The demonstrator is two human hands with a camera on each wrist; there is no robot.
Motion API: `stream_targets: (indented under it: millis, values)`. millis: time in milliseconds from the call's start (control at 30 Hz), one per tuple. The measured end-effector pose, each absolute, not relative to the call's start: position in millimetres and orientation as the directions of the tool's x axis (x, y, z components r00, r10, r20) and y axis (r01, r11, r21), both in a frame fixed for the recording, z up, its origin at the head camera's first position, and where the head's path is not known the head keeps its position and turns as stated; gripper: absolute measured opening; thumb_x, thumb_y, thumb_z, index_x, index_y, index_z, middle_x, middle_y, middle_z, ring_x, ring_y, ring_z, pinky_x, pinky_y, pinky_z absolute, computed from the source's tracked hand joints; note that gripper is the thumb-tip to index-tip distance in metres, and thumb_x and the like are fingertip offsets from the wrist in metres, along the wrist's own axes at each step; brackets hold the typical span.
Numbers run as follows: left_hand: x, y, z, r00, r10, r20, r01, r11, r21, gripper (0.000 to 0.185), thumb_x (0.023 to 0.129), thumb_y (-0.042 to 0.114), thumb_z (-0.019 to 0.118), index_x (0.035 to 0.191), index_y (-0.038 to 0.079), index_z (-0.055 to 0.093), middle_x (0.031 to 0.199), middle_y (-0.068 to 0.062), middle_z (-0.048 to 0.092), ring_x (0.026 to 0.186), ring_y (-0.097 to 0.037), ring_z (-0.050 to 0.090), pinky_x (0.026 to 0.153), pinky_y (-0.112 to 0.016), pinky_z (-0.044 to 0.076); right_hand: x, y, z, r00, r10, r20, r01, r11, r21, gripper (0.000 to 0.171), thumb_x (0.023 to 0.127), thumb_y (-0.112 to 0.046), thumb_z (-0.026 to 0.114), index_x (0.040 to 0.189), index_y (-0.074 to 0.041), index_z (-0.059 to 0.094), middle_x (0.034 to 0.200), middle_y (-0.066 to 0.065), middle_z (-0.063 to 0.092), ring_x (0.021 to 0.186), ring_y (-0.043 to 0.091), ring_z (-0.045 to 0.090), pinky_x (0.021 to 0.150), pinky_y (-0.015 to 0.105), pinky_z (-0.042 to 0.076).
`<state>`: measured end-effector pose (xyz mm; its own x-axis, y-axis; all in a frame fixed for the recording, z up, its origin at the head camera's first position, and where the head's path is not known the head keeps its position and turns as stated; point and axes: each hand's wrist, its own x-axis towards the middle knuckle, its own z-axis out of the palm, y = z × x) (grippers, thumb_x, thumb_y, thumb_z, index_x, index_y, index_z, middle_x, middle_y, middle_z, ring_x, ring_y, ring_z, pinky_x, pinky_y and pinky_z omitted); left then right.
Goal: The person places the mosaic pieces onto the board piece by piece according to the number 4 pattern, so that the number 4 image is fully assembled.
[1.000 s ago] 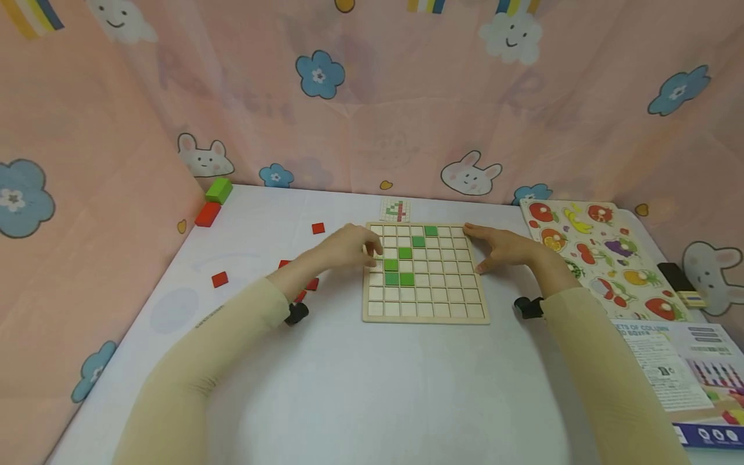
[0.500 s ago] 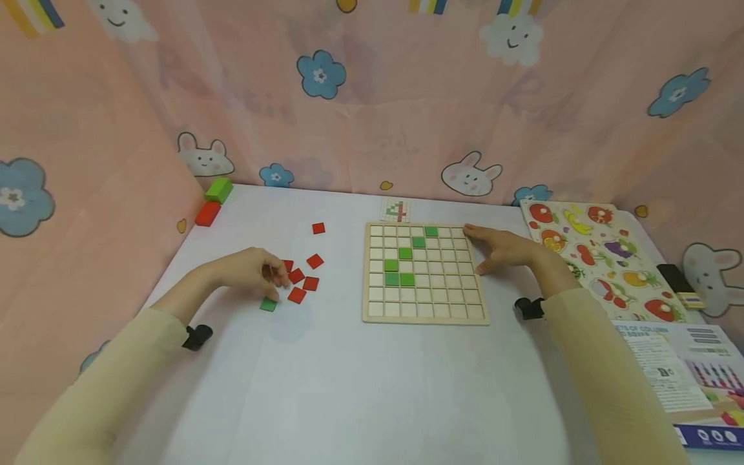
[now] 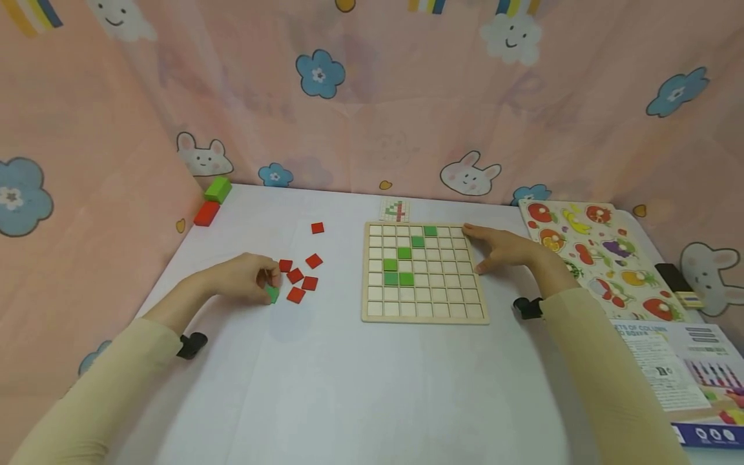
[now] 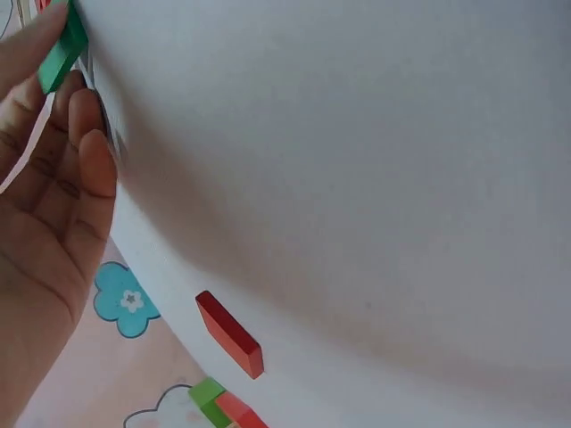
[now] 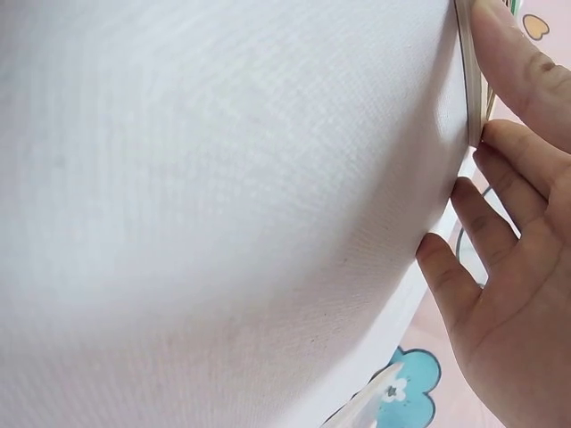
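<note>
My left hand (image 3: 247, 276) pinches a green square tile (image 3: 272, 294) between thumb and fingertips, left of the board. In the left wrist view the green tile (image 4: 64, 52) is seen tilted on edge. Several red square tiles (image 3: 295, 276) lie flat just right of that hand. A wooden grid board (image 3: 424, 320) sits mid-table, with several green tiles in its cells, most along a diagonal and two side by side at its lower end. My right hand (image 3: 502, 248) rests at the board's right edge, fingers extended; thumb and a fingertip touch the frame in the right wrist view.
A small pattern card (image 3: 395, 210) with green and red squares lies behind the board. Green (image 3: 218, 190) and red blocks (image 3: 206, 214) stand at the back left. A fruit puzzle board (image 3: 604, 258) and a printed box (image 3: 686, 381) lie at the right.
My left hand has moved left from the board's left edge to the loose tiles. It has taken hold of the green tile, which lay on the table. The right hand stays put.
</note>
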<state>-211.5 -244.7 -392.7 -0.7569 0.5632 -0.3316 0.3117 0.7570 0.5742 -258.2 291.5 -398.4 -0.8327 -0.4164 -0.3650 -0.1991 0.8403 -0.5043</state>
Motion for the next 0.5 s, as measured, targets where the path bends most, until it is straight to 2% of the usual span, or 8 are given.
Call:
stream_targets:
  millis: [167, 300, 500]
  values:
    - [-220.3, -234.7, -391.7, -0.809, 0.521, -0.272, 0.26, 0.733, 0.629, 0.01, 0.086, 0.014, 0.074, 0.09, 0.013, 0.065, 0.083, -0.001, 0.063, 0.08, -0.018, 0.056, 0.071, -0.024, 0.049, -257.5, 291.5, -397.9, -0.833, -0.416, -0.365, -0.198, 0.84, -0.506, 0.1, 0.077, -0.021, 0.08, 0.157, -0.006, 0.022, 0.167, 0.015, 0.011, 0.154, 0.042, 0.006, 0.121, 0.064, 0.009]
    - [-226.4, -208.0, -385.0, -0.847, 0.495, -0.193, 0.237, 0.678, 0.696, 0.012, 0.088, 0.017, 0.073, 0.094, 0.012, 0.065, 0.087, -0.004, 0.065, 0.081, -0.019, 0.058, 0.071, -0.024, 0.05, -257.6, 292.2, -397.6, -0.834, -0.413, -0.366, -0.196, 0.842, -0.503, 0.099, 0.077, -0.021, 0.08, 0.157, -0.007, 0.022, 0.167, 0.014, 0.011, 0.154, 0.042, 0.006, 0.121, 0.064, 0.009]
    - [-234.1, -140.9, -378.2, -0.843, 0.523, -0.125, 0.284, 0.631, 0.722, 0.014, 0.087, 0.017, 0.074, 0.095, 0.01, 0.065, 0.09, -0.005, 0.066, 0.081, -0.017, 0.06, 0.075, -0.026, 0.05, -259.4, 292.1, -398.8, -0.831, -0.421, -0.364, -0.205, 0.839, -0.503, 0.1, 0.077, -0.022, 0.08, 0.157, -0.006, 0.022, 0.167, 0.015, 0.011, 0.154, 0.043, 0.006, 0.121, 0.064, 0.009]
